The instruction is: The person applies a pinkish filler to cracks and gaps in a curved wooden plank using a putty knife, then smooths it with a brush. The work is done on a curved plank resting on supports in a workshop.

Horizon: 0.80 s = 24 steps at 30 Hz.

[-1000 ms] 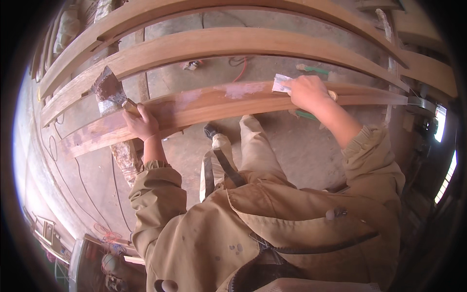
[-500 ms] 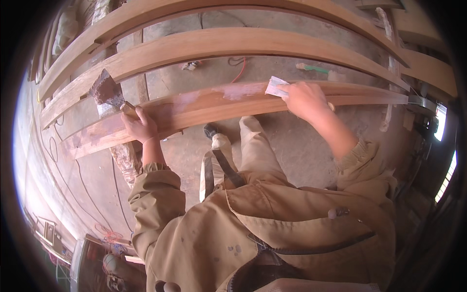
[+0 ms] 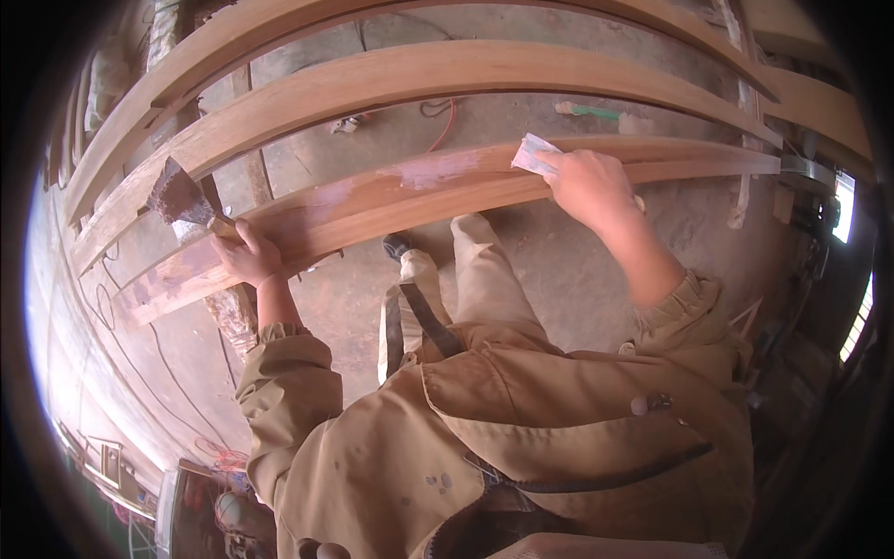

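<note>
Grey-brown concrete floor [image 3: 577, 279] spreads beneath a long, curved, brown wooden beam [image 3: 447, 182], which crosses in front of your body from the lower left to the right. Smeared pinkish-purple patches [image 3: 428, 171] mark its upper face, mostly from the middle toward the left end. Your left hand [image 3: 250, 254], over the left part of the beam, has its fingers wrapped around the short wooden handle of a wide, fan-shaped scraper [image 3: 177, 194] whose blade is coated with dark purplish paste and points up and away from you. Your right hand [image 3: 591, 186], over the right part, pinches a small, flat, whitish blade [image 3: 535, 155] between its fingers; whether its edge touches the wood, you cannot tell. Just beyond lies a second curved light-brown beam [image 3: 447, 70], then a third matching curved beam [image 3: 251, 37]. On the ground between the first two beams are a green-handled tool [image 3: 596, 112] and a red-orange cord [image 3: 445, 130]. Nearer you, your pale trousers [image 3: 494, 270] show below your tan jacket [image 3: 577, 429].
</note>
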Motion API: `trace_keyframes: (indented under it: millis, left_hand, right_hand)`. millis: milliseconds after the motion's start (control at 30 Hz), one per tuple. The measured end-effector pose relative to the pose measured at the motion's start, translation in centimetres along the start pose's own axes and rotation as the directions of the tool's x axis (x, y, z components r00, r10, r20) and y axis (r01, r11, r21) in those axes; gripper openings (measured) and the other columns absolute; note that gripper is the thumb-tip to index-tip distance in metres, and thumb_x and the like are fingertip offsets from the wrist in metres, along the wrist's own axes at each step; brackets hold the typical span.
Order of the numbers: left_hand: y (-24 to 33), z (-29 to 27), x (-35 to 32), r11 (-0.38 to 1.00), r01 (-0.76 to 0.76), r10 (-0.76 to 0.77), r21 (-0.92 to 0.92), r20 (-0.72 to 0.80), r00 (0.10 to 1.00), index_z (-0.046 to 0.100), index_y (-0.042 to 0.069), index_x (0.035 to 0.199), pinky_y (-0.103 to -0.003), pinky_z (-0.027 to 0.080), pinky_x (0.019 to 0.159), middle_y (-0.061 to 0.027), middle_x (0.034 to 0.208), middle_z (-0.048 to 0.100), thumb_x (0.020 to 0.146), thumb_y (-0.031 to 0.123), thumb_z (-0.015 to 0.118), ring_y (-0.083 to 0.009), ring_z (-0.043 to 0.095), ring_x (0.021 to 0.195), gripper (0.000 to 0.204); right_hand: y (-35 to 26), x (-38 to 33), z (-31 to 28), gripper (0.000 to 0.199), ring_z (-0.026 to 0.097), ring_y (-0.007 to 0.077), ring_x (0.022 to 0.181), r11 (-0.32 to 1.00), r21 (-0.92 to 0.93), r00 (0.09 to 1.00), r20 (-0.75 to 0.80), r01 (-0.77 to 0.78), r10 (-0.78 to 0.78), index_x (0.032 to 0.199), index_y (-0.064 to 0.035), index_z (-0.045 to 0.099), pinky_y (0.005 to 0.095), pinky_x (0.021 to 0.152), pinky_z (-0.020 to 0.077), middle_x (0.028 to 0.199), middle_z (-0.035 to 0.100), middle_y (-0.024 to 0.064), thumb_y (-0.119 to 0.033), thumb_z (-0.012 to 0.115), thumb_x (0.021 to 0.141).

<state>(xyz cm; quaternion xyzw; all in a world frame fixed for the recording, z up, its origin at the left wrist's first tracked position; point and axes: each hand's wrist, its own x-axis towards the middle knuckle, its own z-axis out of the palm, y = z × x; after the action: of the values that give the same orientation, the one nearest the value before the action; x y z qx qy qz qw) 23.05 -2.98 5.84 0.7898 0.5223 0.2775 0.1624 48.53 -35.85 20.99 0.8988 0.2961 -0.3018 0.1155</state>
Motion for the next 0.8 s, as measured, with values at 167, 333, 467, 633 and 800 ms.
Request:
trace_keyframes:
  millis: [167,333,467,633,800]
  left_hand:
    - [-0.2,0.1,-0.2,1.0,0.005,-0.005,-0.013,-0.012,1.0,0.053,-0.003,0.104,-0.047,0.044,0.075,-0.025,0.094,0.059,0.085,0.039,0.051,-0.043,0.056,0.086,0.046]
    - [-0.1,-0.1,-0.1,1.0,0.015,-0.015,-0.002,0.002,1.0,0.052,-0.003,0.106,-0.045,0.044,0.076,-0.0244,0.097,0.059,0.085,0.035,0.051,-0.0415,0.057,0.087,0.044]
    - [-0.1,0.1,-0.1,1.0,0.029,-0.029,0.011,-0.009,1.0,0.053,-0.002,0.106,-0.045,0.045,0.076,-0.0238,0.096,0.059,0.084,0.036,0.051,-0.041,0.057,0.087,0.044]
    - [-0.4,0.0,-0.1,0.998,0.054,-0.054,0.023,0.009,0.998,0.053,-0.001,0.107,-0.045,0.045,0.076,-0.0234,0.096,0.06,0.084,0.037,0.051,-0.0404,0.058,0.088,0.045]
    - [-0.5,0.4,-0.2,1.0,0.027,-0.027,-0.011,-0.015,1.0,0.053,-0.002,0.106,-0.045,0.044,0.076,-0.0238,0.095,0.059,0.085,0.037,0.052,-0.0413,0.057,0.087,0.044]
  right_hand:
    - [-0.3,-0.4,0.4,0.032,0.062,0.0313,0.086,0.981,0.184,0.995,-0.084,0.063,-0.049,0.115,-0.0179,0.061,0.0439,0.074,0.0486,0.091,0.066,0.0151,-0.019,0.052,0.085]
    - [-0.3,1.4,3.3,0.035,0.061,0.0301,0.087,0.967,0.19,0.985,-0.072,0.169,-0.158,0.119,-0.0225,0.058,0.0426,0.076,0.0477,0.089,0.064,0.0144,-0.021,0.053,0.085]
    - [1.9,1.5,4.1,0.035,0.061,0.0294,0.084,0.964,0.204,0.984,-0.083,0.169,-0.155,0.12,-0.0228,0.058,0.0422,0.074,0.0479,0.087,0.064,0.0136,-0.022,0.054,0.085]
    - [0.4,0.5,1.6,0.034,0.061,0.0293,0.083,0.979,0.098,0.98,-0.105,0.178,-0.167,0.119,-0.0211,0.058,0.0425,0.072,0.0486,0.086,0.064,0.0135,-0.021,0.054,0.085]
    - [-2.2,0.7,3.0,0.039,0.06,0.0329,0.079,0.972,0.099,0.977,-0.037,0.213,-0.21,0.125,-0.025,0.053,0.0441,0.069,0.0477,0.082,0.062,0.0136,-0.022,0.054,0.086]
